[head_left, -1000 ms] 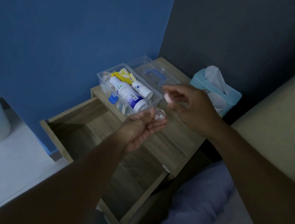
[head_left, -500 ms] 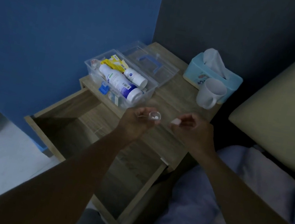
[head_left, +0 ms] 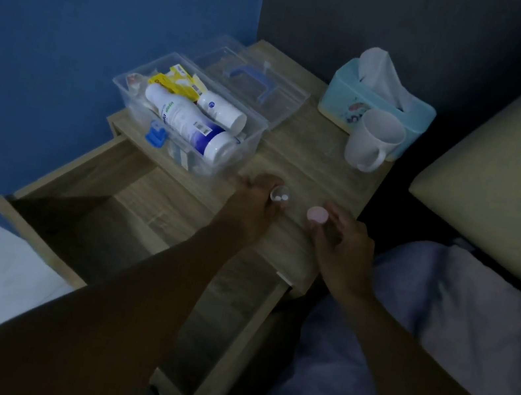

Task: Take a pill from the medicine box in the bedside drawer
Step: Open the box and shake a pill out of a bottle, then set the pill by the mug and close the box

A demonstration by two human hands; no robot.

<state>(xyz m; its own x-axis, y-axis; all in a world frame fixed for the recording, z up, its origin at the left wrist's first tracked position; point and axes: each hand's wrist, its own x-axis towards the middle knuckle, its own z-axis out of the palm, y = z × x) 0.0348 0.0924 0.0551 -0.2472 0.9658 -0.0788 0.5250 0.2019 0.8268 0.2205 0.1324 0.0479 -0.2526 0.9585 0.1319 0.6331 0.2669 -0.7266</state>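
step: setting opened pill vial (head_left: pixel 280 197) and pink cap (head_left: pixel 317 214) on counter (head_left: pixel 314 158) | left hand (head_left: pixel 253 201) fingers pinch vial, 2 pills inside | right hand (head_left: pixel 341 243) fingers pinch cap | advice: keep vial upright, release slowly | medicine box (head_left: pixel 191 126) open on counter, just beyond.

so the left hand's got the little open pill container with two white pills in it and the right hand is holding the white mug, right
Not quite. The head view shows the white mug standing untouched by the tissue box. The right hand is holding a small pink cap. The rest holds: the left hand has the open pill container with two white pills inside.
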